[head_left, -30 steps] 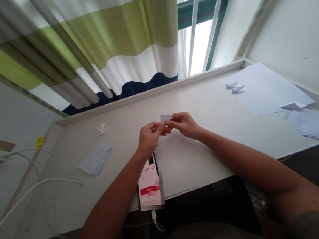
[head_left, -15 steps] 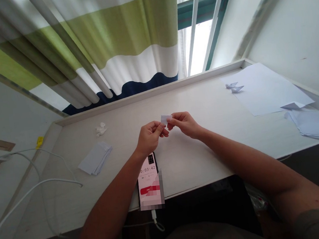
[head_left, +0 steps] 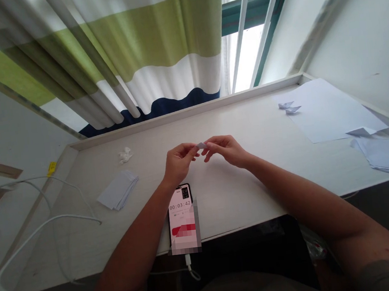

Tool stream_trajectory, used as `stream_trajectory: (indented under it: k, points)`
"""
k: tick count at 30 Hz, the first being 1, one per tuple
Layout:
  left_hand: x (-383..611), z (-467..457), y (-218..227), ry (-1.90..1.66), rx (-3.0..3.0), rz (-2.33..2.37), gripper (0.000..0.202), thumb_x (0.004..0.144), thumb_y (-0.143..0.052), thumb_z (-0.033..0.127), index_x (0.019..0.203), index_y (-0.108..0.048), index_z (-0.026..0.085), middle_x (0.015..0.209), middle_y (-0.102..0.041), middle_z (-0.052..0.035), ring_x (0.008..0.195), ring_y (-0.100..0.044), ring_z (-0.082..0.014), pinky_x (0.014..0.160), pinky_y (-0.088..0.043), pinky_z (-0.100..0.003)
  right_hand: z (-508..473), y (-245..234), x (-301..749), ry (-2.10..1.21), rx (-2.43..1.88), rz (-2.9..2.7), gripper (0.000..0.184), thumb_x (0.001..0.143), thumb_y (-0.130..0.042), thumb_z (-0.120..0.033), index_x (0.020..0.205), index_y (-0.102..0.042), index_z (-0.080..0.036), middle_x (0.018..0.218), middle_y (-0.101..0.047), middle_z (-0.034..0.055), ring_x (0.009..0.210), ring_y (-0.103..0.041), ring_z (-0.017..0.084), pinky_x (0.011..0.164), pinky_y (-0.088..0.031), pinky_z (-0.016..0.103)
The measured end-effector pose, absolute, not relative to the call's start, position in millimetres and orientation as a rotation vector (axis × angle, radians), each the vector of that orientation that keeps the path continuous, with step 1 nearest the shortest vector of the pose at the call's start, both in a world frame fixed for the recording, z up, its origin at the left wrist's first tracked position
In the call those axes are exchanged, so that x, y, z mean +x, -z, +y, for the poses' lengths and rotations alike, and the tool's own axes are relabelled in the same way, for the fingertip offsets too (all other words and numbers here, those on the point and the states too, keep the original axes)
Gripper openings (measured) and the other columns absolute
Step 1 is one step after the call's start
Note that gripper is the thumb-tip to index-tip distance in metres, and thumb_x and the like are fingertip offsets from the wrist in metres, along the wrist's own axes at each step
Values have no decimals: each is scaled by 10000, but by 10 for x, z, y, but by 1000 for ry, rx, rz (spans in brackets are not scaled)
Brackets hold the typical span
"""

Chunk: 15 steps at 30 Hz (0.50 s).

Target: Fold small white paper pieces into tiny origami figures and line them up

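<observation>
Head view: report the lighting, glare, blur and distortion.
Head view: the window pane is blown out behind the striped curtain; wide-angle distortion tilts the desk; the phone screen is partly pixelated; the paper piece between the left hand and right hand looks slightly soft.

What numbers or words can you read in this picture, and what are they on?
"00:03:42" is on the screen of the phone.
The red button on that screen has words too blurred to read.
The small print at the top of the phone is too small to read.
The yellow tag at the table's edge is too small to read.
</observation>
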<state>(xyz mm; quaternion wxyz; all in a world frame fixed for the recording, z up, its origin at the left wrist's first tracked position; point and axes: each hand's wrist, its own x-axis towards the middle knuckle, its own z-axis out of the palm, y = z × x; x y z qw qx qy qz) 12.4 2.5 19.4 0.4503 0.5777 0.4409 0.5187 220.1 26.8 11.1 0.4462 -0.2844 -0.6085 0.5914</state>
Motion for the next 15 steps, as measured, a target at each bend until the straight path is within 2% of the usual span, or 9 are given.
stream_trajectory:
  k: [2, 4, 8, 15]
  points:
    - [111, 36, -164, -1267, 1483, 1111, 273, 820, -903, 435, 946, -849, 199, 874, -810, -51, 776, -720, -178, 715, -560, -308, 280, -114, 2214, -1506, -752, -1467, 537, 857, -842, -703, 949, -828, -174, 918, -832, 84, 792, -804, 201, 811, -680, 389]
    - [122, 35, -135, -1281, 1483, 1117, 295, 813, -908, 394, 1026, -843, 201, 919, -811, -46, 807, -717, -171, 742, -560, -304, 292, -104, 2211, -1546, -794, -1439, 528, 809, -893, -684, 905, -822, -169, 894, -830, 77, 802, -802, 191, 796, -673, 356]
    - [173, 28, -107, -1354, 1352, 1031, 437, 789, -928, 382, 1159, -773, 209, 959, -796, -37, 885, -737, -178, 774, -576, -304, 291, -88, 2180, -1612, -755, -1408, 478, 759, -968, -582, 939, -788, -178, 899, -830, 46, 819, -800, 180, 782, -665, 333]
    - [193, 14, -134, -1318, 1330, 1031, 368, 767, -938, 456, 1006, -826, 199, 1015, -818, -67, 904, -731, -196, 801, -592, -334, 261, -99, 2166, -1641, -713, -1402, 456, 773, -977, -513, 961, -707, -197, 889, -828, 30, 798, -800, 183, 767, -665, 354]
